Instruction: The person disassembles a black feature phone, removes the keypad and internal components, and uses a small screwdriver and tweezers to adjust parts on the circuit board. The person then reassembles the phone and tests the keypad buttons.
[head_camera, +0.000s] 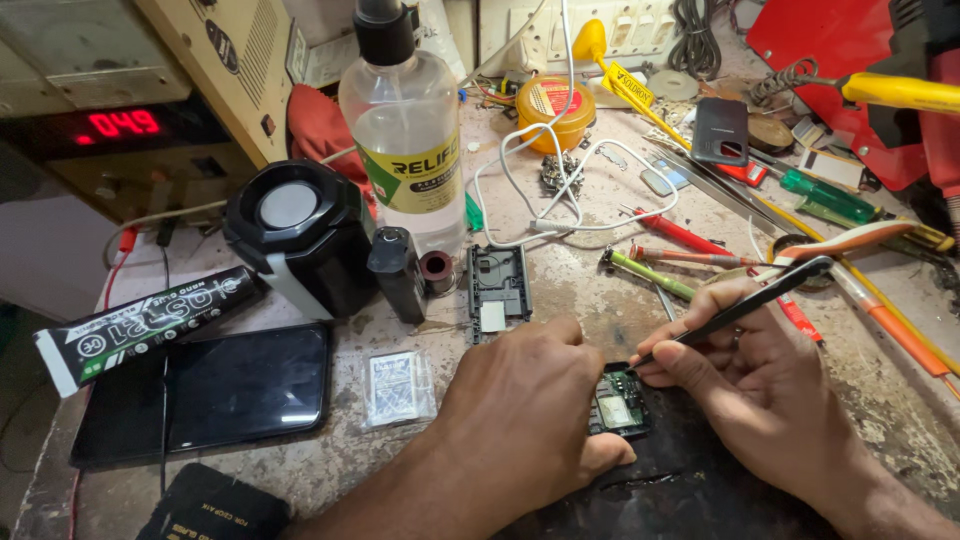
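Black tweezers (745, 305) pinched in right hand (745, 375) fingers, tip at upper edge of small green circuit board (618, 403). Left hand (520, 395) curled closed over board's left side, pinning it to dark mat (690, 480). Device looks already opened: grey back frame (498, 290) lies apart, just above left hand. Board work seems mid-way, reassembly left. Tweezer tip contact and most of board hidden by left hand; component unclear.
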